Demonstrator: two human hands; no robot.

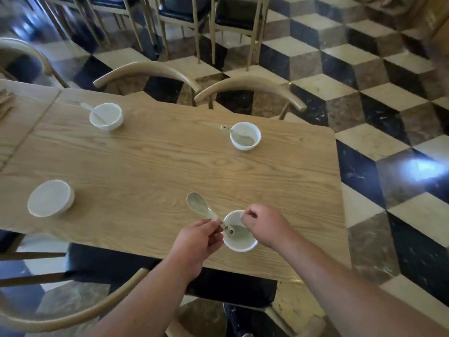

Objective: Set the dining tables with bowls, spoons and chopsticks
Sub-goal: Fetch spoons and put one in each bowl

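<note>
I can make out no text, label, brand or number anywhere from here. The near spoon (206,210) and the far spoon (225,128) carry small dark marks on their handles, too small and blurred for me to read as letters.

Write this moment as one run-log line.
left hand grips spoon | right hand at near-right bowl | near-left bowl lacks spoon

Tiled floor of cream, brown and black cube pattern (364,93) lay throughout. Light wooden chair with curved backrest (145,70) stood beside a matching second chair (250,87). Row of black-seated, thin-legged chairs (238,15) stood beyond.
</note>
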